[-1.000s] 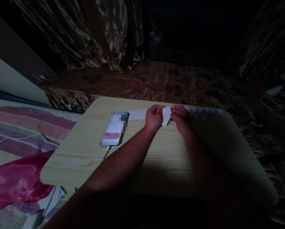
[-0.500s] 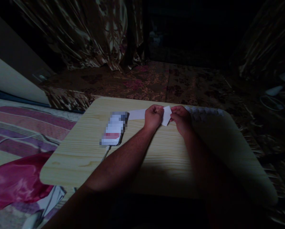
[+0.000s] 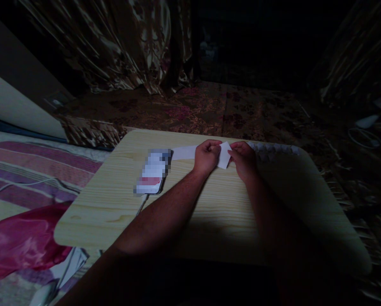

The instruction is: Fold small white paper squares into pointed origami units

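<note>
A small white piece of paper (image 3: 224,156) is held between my two hands above the far part of the table. My left hand (image 3: 206,156) pinches its left side, with thumb and curled fingers closed. On the other side, my right hand (image 3: 244,158) grips the right edge between thumb and fingertips. A white paper strip (image 3: 184,152) lies behind my left hand, reaching toward the phone; whether it joins the held paper is hidden. Past my right hand, several small pale folded-looking pieces (image 3: 273,148) lie in rows along the far edge, too dim to make out.
On the left of the wooden table (image 3: 114,204) lies a phone (image 3: 152,172), its screen lit and blurred, with a white cable (image 3: 141,205). A striped bed cover (image 3: 34,170) and shiny pink cloth (image 3: 31,242) are at left. Patterned curtains (image 3: 152,42) hang beyond.
The held paper and my left hand have shifted very slightly to the right. Both hands keep their pinch, and the phone and strip stay in place.
</note>
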Demonstrator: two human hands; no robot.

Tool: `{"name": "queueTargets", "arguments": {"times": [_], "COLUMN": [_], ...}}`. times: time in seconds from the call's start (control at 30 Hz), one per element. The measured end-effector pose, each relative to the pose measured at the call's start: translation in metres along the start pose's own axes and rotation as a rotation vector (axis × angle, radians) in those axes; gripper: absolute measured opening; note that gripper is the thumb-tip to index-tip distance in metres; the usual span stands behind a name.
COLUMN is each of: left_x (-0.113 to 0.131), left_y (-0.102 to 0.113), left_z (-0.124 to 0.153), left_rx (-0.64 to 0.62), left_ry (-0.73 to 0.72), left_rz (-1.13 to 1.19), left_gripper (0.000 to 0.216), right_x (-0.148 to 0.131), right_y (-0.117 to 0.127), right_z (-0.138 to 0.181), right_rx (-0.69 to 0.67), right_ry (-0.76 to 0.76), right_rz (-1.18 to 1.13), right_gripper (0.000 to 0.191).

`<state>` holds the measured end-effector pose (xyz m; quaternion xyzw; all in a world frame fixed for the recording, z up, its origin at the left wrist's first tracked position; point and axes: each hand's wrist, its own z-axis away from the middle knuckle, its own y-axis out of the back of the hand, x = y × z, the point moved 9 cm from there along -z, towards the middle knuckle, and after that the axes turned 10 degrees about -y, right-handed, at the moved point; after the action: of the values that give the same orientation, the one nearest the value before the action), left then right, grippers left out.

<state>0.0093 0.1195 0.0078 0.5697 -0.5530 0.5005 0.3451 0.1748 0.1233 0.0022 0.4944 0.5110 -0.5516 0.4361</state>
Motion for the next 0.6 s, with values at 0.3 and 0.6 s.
{"name": "queueTargets", "arguments": {"times": [0.3,0.6], "left_x": [-0.002,-0.002], "left_y": [-0.003,-0.008], "left_z": [0.002,0.001], "left_rx": [-0.018,-0.086], "left_ry": [0.030,-0.001], "left_rz": [0.031,0.053], "left_gripper": [0.029,0.033], "right_x": [-0.012,-0.013], "right_y": [0.000,-0.005], "right_z": [0.008,0.009], "right_rx": [0.078,0.052], "right_ry": [0.056,0.048], "right_rz": [0.140,0.121], "right_gripper": [0.023,0.037]}}
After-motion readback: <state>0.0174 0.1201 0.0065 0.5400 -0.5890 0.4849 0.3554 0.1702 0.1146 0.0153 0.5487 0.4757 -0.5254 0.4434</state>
